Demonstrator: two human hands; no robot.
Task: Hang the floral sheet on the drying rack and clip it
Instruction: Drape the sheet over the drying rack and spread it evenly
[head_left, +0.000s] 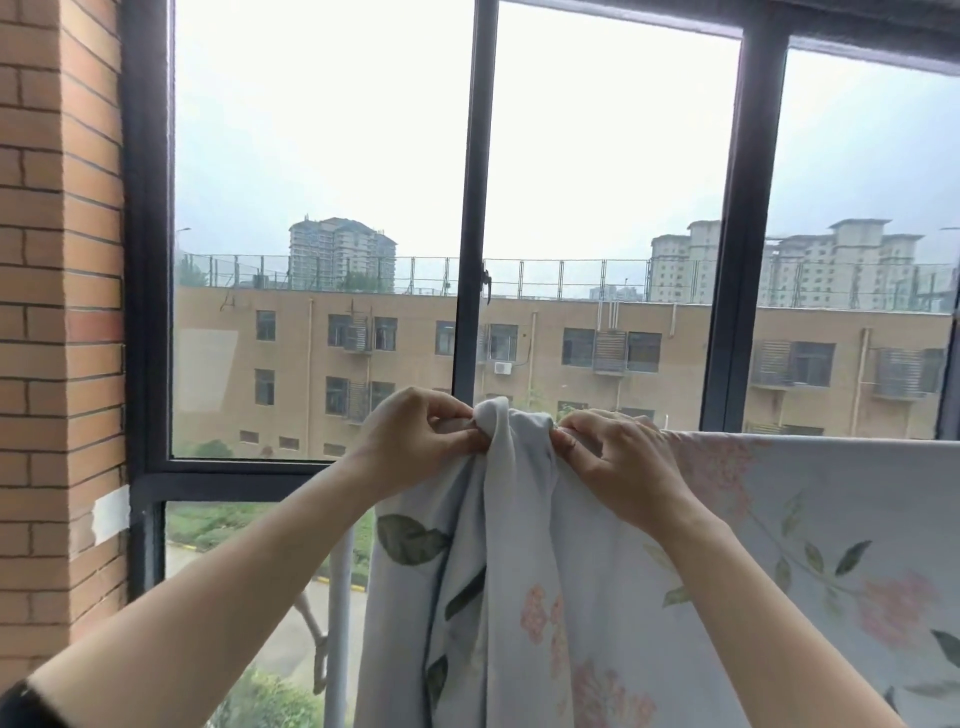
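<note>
The floral sheet (810, 530), pale blue-white with pink flowers and green leaves, hangs over a horizontal rail that it hides, stretching off to the right. Its left end is bunched into a vertical fold below my hands. My left hand (415, 441) pinches the bunched top edge from the left. My right hand (618, 462) pinches the same bunch from the right, fingers curled over the top edge. A grey upright post of the drying rack (340, 613) stands just left of the hanging cloth. No clip shows.
A large dark-framed window (470, 208) fills the view right behind the sheet, with buildings outside. A brick wall (57, 312) stands close on the left. A dark window handle (487, 283) sits on the middle mullion.
</note>
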